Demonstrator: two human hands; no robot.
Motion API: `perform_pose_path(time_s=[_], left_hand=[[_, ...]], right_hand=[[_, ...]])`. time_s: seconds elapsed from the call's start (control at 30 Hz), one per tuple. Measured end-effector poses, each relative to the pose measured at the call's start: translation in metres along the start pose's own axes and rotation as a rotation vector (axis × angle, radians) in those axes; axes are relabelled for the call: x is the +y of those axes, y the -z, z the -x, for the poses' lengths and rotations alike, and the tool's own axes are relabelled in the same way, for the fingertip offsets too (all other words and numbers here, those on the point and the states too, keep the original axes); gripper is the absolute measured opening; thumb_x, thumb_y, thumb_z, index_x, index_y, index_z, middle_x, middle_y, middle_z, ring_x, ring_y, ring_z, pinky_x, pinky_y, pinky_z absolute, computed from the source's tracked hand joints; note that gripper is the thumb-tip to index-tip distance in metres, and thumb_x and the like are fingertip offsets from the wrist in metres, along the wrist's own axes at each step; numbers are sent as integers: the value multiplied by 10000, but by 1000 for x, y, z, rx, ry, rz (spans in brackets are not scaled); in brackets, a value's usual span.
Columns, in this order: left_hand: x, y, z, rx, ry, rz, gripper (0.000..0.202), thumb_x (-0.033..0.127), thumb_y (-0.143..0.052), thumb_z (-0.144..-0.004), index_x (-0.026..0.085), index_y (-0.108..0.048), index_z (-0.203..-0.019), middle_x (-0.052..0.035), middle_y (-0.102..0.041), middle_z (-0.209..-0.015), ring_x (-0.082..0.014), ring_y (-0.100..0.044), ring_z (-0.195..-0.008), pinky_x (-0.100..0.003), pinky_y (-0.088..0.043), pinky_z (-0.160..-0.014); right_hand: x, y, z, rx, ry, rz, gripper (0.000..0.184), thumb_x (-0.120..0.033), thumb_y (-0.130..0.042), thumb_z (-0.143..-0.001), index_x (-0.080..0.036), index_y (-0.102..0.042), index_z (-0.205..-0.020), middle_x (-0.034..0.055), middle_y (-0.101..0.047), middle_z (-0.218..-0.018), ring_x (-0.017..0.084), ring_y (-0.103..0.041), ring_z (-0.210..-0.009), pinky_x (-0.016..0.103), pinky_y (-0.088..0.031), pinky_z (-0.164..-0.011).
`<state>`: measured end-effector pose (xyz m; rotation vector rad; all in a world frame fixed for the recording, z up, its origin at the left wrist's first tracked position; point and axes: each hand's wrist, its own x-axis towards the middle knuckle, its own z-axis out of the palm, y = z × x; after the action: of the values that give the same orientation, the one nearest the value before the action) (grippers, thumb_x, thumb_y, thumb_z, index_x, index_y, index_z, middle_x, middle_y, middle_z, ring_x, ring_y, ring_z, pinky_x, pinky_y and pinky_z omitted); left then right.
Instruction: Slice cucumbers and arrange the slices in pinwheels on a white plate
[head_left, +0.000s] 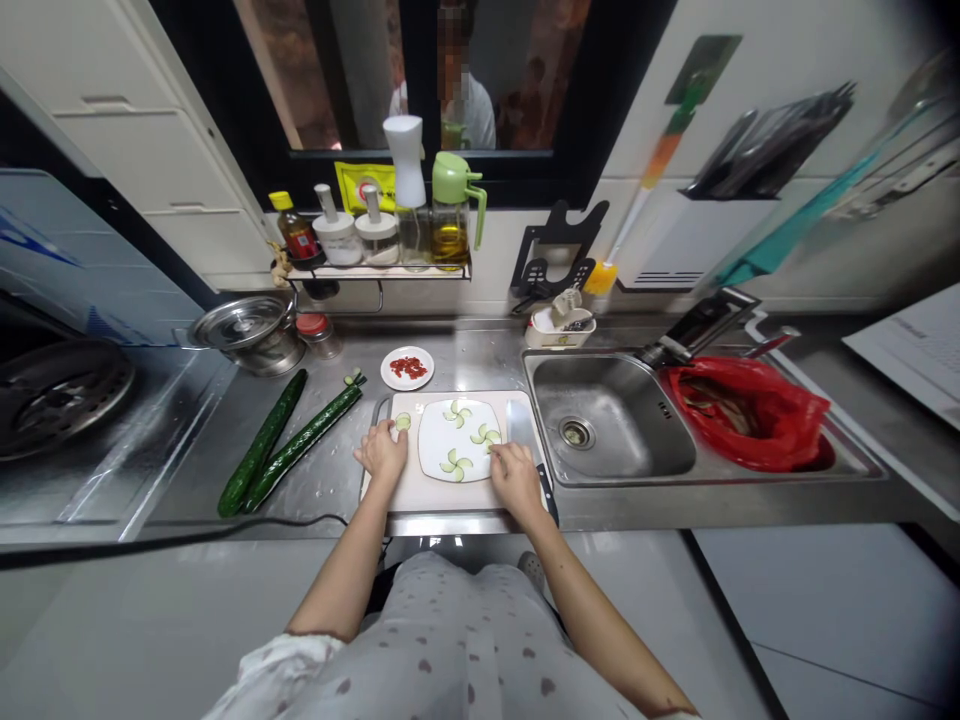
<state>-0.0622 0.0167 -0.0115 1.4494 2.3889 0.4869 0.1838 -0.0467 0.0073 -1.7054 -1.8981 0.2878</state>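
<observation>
A white square plate [442,443] lies on a pale cutting board [409,495]. On it, thin cucumber slices form three pinwheel shapes, one of them a pinwheel [455,464] near the front edge. My right hand [517,478] is over the plate's right edge, thumb and fingers pinched on a cucumber slice beside the right pinwheel. My left hand [382,455] rests at the board's left side, fingers loosely bent and apart, tips beside a few loose cucumber slices [403,421]. A kitchen knife [523,425] lies along the board's right side, its black handle partly behind my right hand.
Left of the board lie two cucumbers [274,435], one cut. A small dish of chopped red pepper [408,368] sits behind the board. A lidded steel pot [251,335] stands back left. On the right are the sink [622,420] and a red plastic bag [750,415].
</observation>
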Motion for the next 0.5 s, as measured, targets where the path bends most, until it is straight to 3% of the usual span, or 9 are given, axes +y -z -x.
perform_pose_path(time_s=[0.5], left_hand=[[4,-14,-9,62,4,46,273,339,-581,-799,226,-640,-1040,-122,-652,-1070,-335,-529,-1072,-499,-311,-928]], right_hand=[[2,7,2,5,-9,-16,289,-204,-432,-905,-197,-694,-1024,83,-659,-938,239,-517,-913,348,-425,-824]])
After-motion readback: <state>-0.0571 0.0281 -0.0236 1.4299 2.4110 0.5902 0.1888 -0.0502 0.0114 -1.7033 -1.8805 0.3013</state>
